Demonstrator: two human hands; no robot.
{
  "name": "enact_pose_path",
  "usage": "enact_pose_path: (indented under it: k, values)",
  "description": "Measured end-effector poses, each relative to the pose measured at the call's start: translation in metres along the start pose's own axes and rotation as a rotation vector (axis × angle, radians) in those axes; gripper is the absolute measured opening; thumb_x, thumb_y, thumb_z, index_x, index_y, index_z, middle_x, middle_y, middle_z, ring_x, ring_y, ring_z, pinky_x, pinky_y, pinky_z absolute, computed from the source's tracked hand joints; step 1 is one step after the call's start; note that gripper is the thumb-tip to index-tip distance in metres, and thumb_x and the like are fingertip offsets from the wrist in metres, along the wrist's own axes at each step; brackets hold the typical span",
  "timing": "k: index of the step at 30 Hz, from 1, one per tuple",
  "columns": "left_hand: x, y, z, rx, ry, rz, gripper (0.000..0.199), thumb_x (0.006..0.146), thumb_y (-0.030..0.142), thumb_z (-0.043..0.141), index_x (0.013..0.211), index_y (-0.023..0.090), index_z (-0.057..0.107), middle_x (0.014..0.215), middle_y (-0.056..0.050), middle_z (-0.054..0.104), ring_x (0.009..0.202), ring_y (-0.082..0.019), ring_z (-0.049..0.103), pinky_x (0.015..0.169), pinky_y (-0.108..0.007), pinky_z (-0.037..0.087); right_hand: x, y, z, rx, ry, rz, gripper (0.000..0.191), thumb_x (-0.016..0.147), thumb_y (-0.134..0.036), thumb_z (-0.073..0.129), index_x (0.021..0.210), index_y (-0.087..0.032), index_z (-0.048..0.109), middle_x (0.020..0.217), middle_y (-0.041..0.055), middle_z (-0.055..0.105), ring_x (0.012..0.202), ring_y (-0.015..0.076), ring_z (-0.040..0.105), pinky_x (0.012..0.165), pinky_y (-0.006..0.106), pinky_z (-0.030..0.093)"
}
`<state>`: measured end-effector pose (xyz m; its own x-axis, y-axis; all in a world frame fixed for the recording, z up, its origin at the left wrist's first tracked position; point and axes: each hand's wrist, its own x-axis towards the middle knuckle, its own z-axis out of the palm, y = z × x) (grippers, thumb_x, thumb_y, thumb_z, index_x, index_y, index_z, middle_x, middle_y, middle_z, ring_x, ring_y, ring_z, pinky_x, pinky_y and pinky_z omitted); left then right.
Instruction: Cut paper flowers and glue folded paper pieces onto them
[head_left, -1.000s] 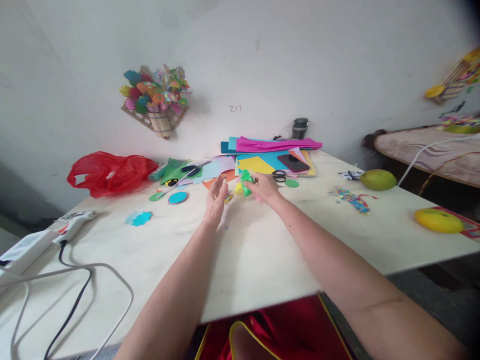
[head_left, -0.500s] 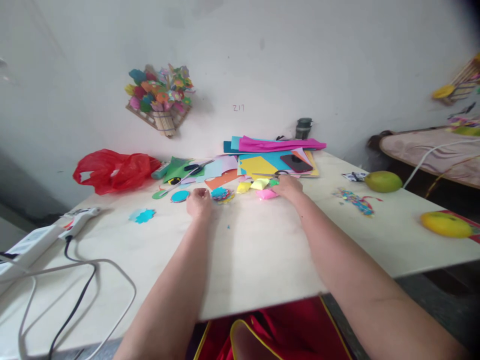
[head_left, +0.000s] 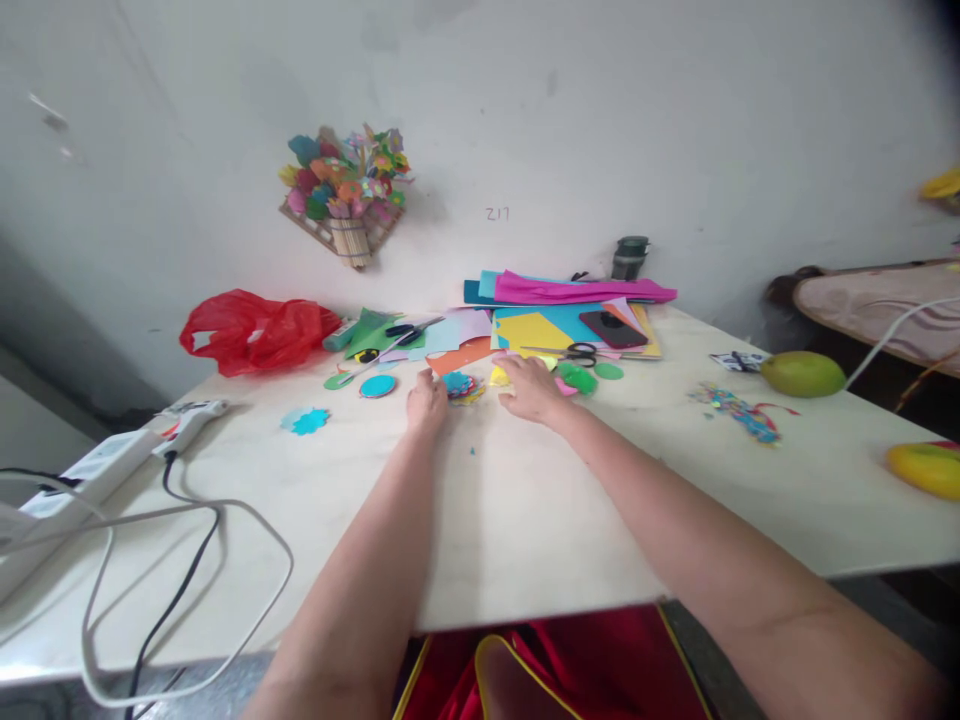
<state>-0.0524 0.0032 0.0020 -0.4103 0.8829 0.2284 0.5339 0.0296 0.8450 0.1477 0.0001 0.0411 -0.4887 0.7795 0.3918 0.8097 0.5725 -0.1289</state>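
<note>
My left hand [head_left: 427, 402] rests on the table [head_left: 517, 530], fingers curled together, beside a stack of blue and multicoloured flower cutouts [head_left: 459, 385]. Whether it holds anything is too small to tell. My right hand [head_left: 531, 388] reaches over yellow and pink packets, its fingers apart; the yellow packet [head_left: 499, 375] shows by its fingertips. A green packet [head_left: 577, 378] lies right of that hand, and black-handled scissors [head_left: 581, 353] lie behind it. Blue circles [head_left: 377, 386] and a blue flower cutout [head_left: 310, 421] are to the left.
Coloured paper sheets [head_left: 525, 330] and a phone [head_left: 613, 329] lie at the back. A red plastic bag [head_left: 259, 332] and power strip [head_left: 82, 490] with cables are left. At right are a glittery strip [head_left: 742, 412] and a green mango [head_left: 802, 373].
My right hand has moved left from the green packet and now spreads over the yellow and pink packets. The green packet and a green circle now show. The view has shifted slightly left.
</note>
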Motion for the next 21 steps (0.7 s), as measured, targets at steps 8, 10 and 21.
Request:
enact_pose_path:
  k: [8, 10, 21]
  values:
    - [-0.002, -0.001, 0.003, -0.04, -0.043, 0.045, 0.041, 0.081, 0.019, 0.048, 0.122, 0.02, 0.048, 0.126, -0.013, 0.061, 0.12, -0.024, 0.054, 0.102, -0.04, 0.037, 0.038, -0.034, 0.014, -0.033, -0.29, -0.094, 0.075, 0.068, -0.014, 0.052, 0.141, -0.012, 0.035, 0.128, 0.0186, 0.057, 0.12, 0.0305, 0.052, 0.104, 0.047, 0.024]
    - [-0.002, -0.001, 0.004, -0.071, -0.031, 0.054, 0.042, 0.079, 0.017, 0.049, 0.12, 0.02, 0.05, 0.124, -0.013, 0.062, 0.118, -0.024, 0.055, 0.101, -0.041, 0.038, 0.048, -0.038, 0.015, -0.06, -0.336, -0.054, 0.074, 0.071, -0.017, 0.052, 0.143, -0.014, 0.033, 0.126, 0.0181, 0.059, 0.118, 0.0313, 0.053, 0.103, 0.048, 0.026]
    - [-0.007, 0.002, 0.004, -0.132, 0.041, 0.033, 0.037, 0.077, 0.014, 0.048, 0.113, 0.017, 0.055, 0.112, -0.013, 0.067, 0.109, -0.023, 0.061, 0.097, -0.037, 0.042, 0.045, -0.057, 0.011, -0.181, -0.401, -0.058, 0.062, 0.072, -0.019, 0.053, 0.134, -0.017, 0.046, 0.118, 0.0188, 0.062, 0.111, 0.0327, 0.056, 0.091, 0.043, 0.038]
